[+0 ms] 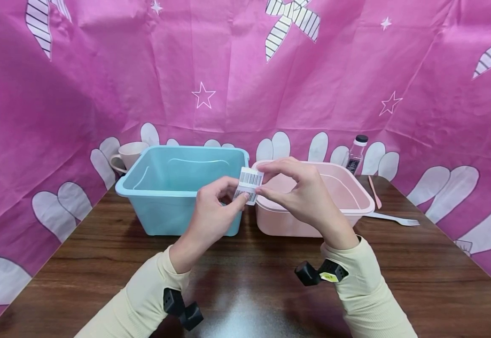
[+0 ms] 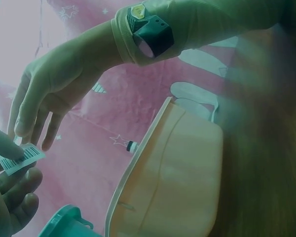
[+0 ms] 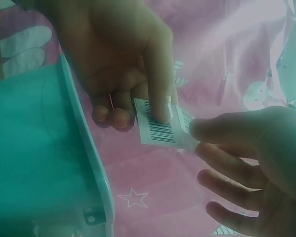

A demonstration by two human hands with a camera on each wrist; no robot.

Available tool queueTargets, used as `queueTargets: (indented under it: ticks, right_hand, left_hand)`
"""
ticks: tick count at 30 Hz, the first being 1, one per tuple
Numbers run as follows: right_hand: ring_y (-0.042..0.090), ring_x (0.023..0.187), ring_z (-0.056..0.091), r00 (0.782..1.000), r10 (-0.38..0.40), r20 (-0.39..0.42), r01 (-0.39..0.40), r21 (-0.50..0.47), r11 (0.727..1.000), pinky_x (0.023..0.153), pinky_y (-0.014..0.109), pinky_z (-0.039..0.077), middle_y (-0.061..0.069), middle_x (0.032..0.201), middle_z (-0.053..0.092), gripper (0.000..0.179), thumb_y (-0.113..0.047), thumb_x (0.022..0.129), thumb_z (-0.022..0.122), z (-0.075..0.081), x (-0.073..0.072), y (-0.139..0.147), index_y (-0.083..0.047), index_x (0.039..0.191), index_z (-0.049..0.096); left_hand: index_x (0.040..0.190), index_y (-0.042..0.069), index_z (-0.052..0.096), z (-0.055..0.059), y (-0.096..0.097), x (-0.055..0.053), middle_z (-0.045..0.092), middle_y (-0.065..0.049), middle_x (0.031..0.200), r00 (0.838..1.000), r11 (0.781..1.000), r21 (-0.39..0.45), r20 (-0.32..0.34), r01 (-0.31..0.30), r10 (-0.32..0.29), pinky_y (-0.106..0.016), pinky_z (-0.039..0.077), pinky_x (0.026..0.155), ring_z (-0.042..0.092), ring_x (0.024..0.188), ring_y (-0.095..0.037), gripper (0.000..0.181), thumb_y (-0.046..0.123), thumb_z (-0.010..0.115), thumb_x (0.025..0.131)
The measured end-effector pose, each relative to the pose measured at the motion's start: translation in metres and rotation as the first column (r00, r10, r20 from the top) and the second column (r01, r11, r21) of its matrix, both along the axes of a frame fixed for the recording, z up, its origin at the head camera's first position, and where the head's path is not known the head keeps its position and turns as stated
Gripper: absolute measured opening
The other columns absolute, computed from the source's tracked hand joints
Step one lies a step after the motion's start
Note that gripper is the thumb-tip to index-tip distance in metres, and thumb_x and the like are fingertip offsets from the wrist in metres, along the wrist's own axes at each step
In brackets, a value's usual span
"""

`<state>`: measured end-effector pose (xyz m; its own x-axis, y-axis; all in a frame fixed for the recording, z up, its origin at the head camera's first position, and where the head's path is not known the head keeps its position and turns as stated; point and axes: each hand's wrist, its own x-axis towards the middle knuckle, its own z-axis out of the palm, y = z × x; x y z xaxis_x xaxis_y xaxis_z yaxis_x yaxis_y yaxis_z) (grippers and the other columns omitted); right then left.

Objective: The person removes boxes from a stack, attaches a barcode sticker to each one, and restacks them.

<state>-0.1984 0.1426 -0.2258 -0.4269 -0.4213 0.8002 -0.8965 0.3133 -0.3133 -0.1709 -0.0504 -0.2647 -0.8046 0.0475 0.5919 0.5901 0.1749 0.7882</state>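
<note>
Between both hands is a small white barcode label (image 1: 249, 179), held up above the near rims of two bins. My left hand (image 1: 215, 206) pinches its lower left part, thumb across the front. At the opposite edge, the thumb and fingertip of my right hand (image 1: 302, 188) pinch the label, as the right wrist view shows. Dark printed bars cover the label (image 3: 160, 126), with a pale strip across it. Behind my left hand stands a blue bin (image 1: 165, 211); a pink bin (image 1: 287, 225) is behind my right hand.
On the brown wooden table (image 1: 245, 286), a mug (image 1: 131, 152) is behind the blue bin at left. A clear bottle with a black cap (image 1: 356, 155) stands behind the pink bin. A white fork (image 1: 393, 218) and a pink utensil handle (image 1: 374, 192) lie at right.
</note>
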Motion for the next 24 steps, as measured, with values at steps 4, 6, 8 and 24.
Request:
queueTargets:
  ticks: [4,6,8,24]
  right_hand:
    - [0.017,0.087,0.069,1.0,0.009,-0.022,-0.009,-0.001,1.0,0.091,0.017,0.05,0.01,0.089,0.075,0.041,0.01,0.071,0.085,-0.0006,-0.0008,-0.0003,0.002,0.11,0.075]
    - [0.017,0.086,0.069,0.999,0.014,-0.03,-0.014,-0.003,1.0,0.091,0.017,0.05,0.01,0.089,0.075,0.04,0.011,0.072,0.084,-0.0008,-0.0011,-0.0005,0.002,0.11,0.074]
    - [0.017,0.086,0.069,0.999,0.018,-0.036,-0.018,-0.004,1.0,0.091,0.018,0.05,0.009,0.088,0.074,0.04,0.011,0.072,0.083,-0.0009,-0.0013,-0.0005,0.002,0.11,0.074]
    - [0.015,0.086,0.068,0.999,0.024,-0.042,-0.023,0.016,1.0,0.091,0.018,0.049,0.008,0.088,0.074,0.04,0.007,0.072,0.085,-0.0015,-0.0007,-0.002,0.001,0.11,0.073]
  left_hand:
    - [0.099,-0.002,0.073,0.0007,-0.001,0.0001,0.068,-0.016,0.072,1.0,1.0,0.003,0.009,-0.002,0.002,-0.022,0.048,0.06,0.06,0.06,-0.011,0.013,-0.003,0.074,0.086]
    - [0.099,-0.002,0.073,0.0009,-0.0015,0.0001,0.068,-0.017,0.072,1.0,1.0,0.004,0.014,0.0,0.0,-0.022,0.048,0.059,0.06,0.06,-0.012,0.013,-0.002,0.074,0.086]
    - [0.099,-0.002,0.073,0.001,-0.002,0.0003,0.068,-0.017,0.072,1.0,1.0,0.003,0.019,0.001,-0.001,-0.022,0.047,0.058,0.06,0.061,-0.013,0.013,-0.002,0.074,0.086]
    - [0.098,-0.001,0.073,0.0005,-0.001,0.0003,0.066,-0.015,0.069,0.999,1.0,0.012,0.037,0.005,-0.006,-0.022,0.047,0.057,0.059,0.059,-0.013,0.011,-0.002,0.074,0.087]
